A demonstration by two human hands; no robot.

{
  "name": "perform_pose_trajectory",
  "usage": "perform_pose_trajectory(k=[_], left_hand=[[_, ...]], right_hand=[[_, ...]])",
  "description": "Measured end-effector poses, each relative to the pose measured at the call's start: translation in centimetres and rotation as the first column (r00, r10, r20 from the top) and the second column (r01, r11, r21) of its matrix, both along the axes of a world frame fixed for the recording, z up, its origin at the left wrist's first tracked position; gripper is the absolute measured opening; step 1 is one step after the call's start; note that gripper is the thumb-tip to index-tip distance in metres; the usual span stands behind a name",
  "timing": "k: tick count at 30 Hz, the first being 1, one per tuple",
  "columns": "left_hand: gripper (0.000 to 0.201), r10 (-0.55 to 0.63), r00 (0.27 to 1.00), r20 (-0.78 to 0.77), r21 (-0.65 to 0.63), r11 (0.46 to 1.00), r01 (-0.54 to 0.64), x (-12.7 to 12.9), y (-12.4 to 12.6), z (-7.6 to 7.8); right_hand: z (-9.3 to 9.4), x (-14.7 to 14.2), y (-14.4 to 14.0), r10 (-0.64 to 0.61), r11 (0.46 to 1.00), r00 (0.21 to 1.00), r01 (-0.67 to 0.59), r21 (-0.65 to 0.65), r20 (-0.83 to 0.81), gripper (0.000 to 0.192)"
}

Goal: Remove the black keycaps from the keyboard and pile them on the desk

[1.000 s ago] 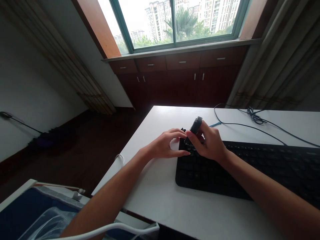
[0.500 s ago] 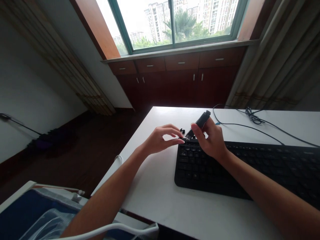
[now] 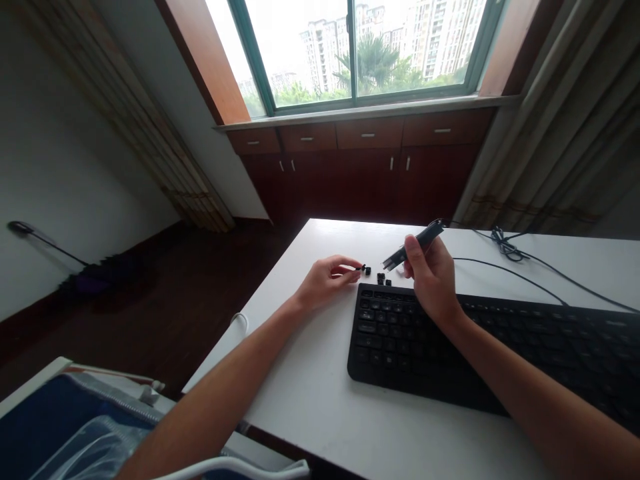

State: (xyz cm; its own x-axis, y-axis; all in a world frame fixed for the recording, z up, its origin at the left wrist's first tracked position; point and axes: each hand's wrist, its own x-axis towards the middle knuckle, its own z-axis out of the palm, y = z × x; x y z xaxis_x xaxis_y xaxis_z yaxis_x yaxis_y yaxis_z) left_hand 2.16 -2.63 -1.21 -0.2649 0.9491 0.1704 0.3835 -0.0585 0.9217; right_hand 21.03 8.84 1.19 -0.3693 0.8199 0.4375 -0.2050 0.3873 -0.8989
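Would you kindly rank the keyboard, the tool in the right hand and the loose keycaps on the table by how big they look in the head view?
1. Keyboard, by far the largest.
2. Tool held in the right hand, slim and much shorter.
3. Loose keycaps, tiny; they look alike in size, including the one at the left hand fingertips.

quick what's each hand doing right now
Left hand: fingertips pinched on a small black keycap.
Right hand: closed around a slim dark key-puller tool.
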Motion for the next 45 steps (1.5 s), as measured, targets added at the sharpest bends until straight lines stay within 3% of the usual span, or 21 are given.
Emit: perform_pose_trajectory(k=[8,13,17,20,25,30,37,41,45], left_hand=[[0.039,-0.01,0.999,-0.049,-0.034,0.999,0.009,-0.2,-0.1,0.1],[0.025,0.028,0.962,-0.273,0.072,0.997,-0.009,0.0,-0.3,0.2],[0.026,0.091,0.905,-0.416,0.088,0.994,-0.06,-0.4,-0.2,-0.1],[0.034,0.099,0.903,-0.418,0.079,0.994,-0.073,-0.5,0.0,-0.2],[0.03,0.145,0.906,-0.397,0.102,0.988,-0.113,-0.2,0.0,0.3],[0.03,0.13,0.891,-0.434,0.088,0.991,-0.102,-0.1,-0.3,0.4],[0.028,0.06,0.824,-0.563,0.098,0.995,-0.006,-0.4,-0.2,0.2],[0.027,-0.011,0.739,-0.673,0.086,0.992,0.093,-0.4,-0.2,0.7],[0.025,-0.049,0.702,-0.71,0.054,0.991,0.124,-0.2,-0.3,1.1]], right_hand=[[-0.1,0.1,0.0,-0.024,0.999,0.999,0.024,-0.027,0.035,0.032],[-0.5,0.3,-0.1,-0.038,0.999,0.995,0.036,0.019,0.097,0.03],[-0.4,0.4,-0.3,-0.03,0.999,0.993,0.027,0.032,0.114,0.029],[0.0,0.3,-0.3,-0.022,0.999,0.992,0.019,0.025,0.122,0.028],[1.9,0.8,0.5,0.004,0.999,0.994,0.001,-0.042,0.113,0.029],[3.3,5.5,0.5,-0.098,0.995,0.972,0.102,-0.009,0.214,0.029],[1.8,14.4,-0.5,-0.326,0.945,0.856,0.309,0.107,0.402,0.03],[0.5,16.9,1.5,-0.334,0.936,0.811,0.225,0.27,0.48,0.03],[0.0,17.3,3.3,-0.392,0.882,0.774,0.161,0.443,0.497,0.031]])
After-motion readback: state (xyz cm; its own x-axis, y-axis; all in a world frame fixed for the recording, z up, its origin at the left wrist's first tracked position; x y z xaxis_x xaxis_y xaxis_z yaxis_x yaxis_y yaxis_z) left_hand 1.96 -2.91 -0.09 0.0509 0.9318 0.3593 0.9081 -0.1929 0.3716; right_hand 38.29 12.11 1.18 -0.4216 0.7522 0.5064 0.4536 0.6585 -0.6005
